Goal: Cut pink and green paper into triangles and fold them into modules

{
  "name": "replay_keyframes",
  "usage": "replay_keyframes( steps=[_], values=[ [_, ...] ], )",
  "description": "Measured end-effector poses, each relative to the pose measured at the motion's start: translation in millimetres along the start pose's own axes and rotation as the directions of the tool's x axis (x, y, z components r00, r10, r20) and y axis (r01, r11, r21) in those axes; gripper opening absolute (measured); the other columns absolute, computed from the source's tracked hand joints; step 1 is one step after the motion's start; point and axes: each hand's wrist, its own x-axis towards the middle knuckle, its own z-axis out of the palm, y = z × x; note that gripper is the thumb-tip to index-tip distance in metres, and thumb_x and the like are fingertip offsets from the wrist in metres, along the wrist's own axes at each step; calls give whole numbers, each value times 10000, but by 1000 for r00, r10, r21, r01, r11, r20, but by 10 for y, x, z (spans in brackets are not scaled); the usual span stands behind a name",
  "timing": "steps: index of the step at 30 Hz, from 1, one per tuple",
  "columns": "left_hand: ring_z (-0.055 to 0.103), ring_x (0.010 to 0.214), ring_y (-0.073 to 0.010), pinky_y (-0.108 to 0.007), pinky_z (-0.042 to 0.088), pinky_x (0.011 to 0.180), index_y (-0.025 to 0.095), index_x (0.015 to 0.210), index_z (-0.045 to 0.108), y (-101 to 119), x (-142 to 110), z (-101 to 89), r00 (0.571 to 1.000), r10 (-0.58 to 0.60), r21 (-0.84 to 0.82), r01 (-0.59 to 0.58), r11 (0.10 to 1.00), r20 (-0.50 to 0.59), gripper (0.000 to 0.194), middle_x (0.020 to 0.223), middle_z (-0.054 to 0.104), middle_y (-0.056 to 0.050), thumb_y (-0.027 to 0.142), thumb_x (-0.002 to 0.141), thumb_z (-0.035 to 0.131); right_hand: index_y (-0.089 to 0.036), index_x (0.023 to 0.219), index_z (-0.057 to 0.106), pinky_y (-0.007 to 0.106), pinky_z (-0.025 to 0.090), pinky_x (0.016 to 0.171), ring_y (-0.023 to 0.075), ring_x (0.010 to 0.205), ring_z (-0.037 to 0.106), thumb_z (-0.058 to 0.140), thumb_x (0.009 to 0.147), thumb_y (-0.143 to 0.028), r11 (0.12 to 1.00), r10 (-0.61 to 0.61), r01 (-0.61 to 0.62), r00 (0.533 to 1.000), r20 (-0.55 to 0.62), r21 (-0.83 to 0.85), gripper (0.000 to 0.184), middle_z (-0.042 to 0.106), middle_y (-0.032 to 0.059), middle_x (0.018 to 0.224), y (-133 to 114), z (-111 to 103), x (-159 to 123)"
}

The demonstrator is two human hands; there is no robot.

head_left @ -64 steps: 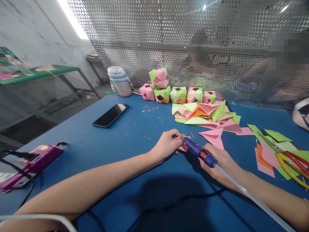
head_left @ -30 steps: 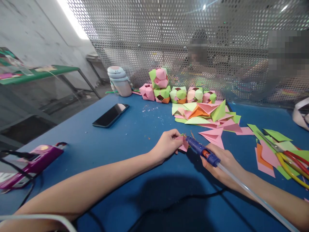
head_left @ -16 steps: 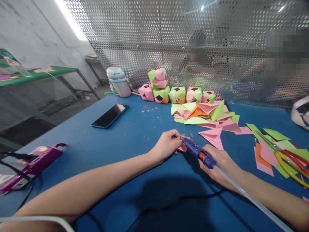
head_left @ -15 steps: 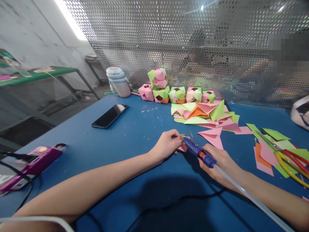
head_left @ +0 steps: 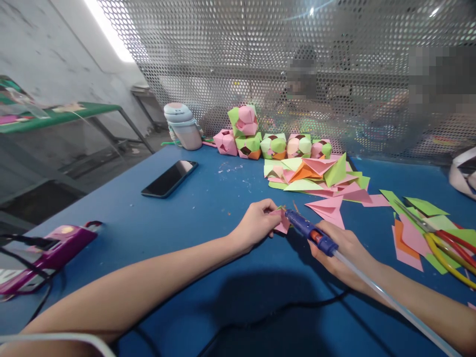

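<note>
My left hand (head_left: pixel 256 223) pinches a small folded pink paper piece (head_left: pixel 282 223) down on the blue table (head_left: pixel 208 208). My right hand (head_left: pixel 344 253) grips a blue glue gun (head_left: pixel 311 231) whose nozzle points at the paper piece. A clear glue stick (head_left: pixel 390 302) runs back from the gun over my right forearm. A pile of pink, green and orange folded papers (head_left: pixel 316 178) lies just beyond my hands.
Several finished paper cubes (head_left: pixel 273 144) line the perforated metal screen (head_left: pixel 282 69). A black phone (head_left: pixel 169 178) lies at the left, a purple device (head_left: pixel 52 250) with cables nearer. Cut papers and scissors (head_left: pixel 442 238) lie at the right. People sit behind the screen.
The glue gun's nozzle shifted slightly back and forth at the pink paper piece. My left hand kept its pinch in the same place.
</note>
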Motion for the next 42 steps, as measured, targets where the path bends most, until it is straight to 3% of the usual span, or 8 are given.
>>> replay_keyframes(
  steps=[6,11,16,21,25,29,33,42],
  values=[
    [606,535,-124,-173,425,401,176,680,498,14,-5,8,999,-34,-18,34,999,19,171,590,624,4,220,743,651,-222,904,480,256,391,551,141,596,520,508,847,-180,1000,-15,15,998,63,10,76,560,-3,752,1,5,-4],
    [509,446,-75,-173,418,390,174,668,506,23,-8,11,1000,-13,-22,13,1000,-16,171,569,579,36,237,753,640,-220,908,483,257,391,552,138,587,515,518,847,-188,999,30,-31,999,33,24,77,560,-9,749,4,1,-21],
    [610,545,-127,-170,428,402,179,689,487,33,-12,12,999,-32,-8,32,999,27,162,593,637,0,207,752,634,-219,904,487,266,402,566,147,607,525,515,845,-181,1000,-2,3,998,70,-7,76,560,-4,754,1,15,-24],
    [515,461,-79,-176,430,395,173,677,505,33,-21,2,1000,-11,-2,11,1000,0,156,582,573,34,231,752,629,-214,891,492,252,389,514,129,543,512,518,844,-196,1000,19,-19,1000,16,8,57,579,-4,726,-4,-5,-12],
    [485,438,-59,-173,421,403,169,673,501,44,-31,-12,1000,-26,-31,26,999,-7,111,589,560,45,153,720,600,-223,829,491,236,384,472,118,510,495,515,856,-225,995,65,-65,998,13,80,36,571,-18,672,-35,-41,-16],
    [503,436,-67,-182,406,417,175,686,481,64,-45,-37,999,-45,-97,44,994,-13,122,568,565,43,139,723,592,-223,777,533,239,443,491,125,510,524,553,869,-308,961,222,-208,973,-60,184,126,581,-28,632,-49,-49,-9],
    [518,431,-78,-191,390,422,180,703,469,57,-85,-49,997,-57,-179,47,983,-50,132,555,577,37,146,730,594,-201,847,635,291,512,571,181,610,619,547,888,-423,926,342,-324,937,-69,193,242,647,3,675,-46,-82,64],
    [514,445,-89,-195,373,423,185,708,464,82,-416,145,993,-99,-243,111,964,63,175,580,618,17,218,762,627,-221,1184,618,426,498,934,250,1035,641,514,924,-318,977,200,-198,980,-12,80,296,690,65,1098,101,-19,264]
  ],
)
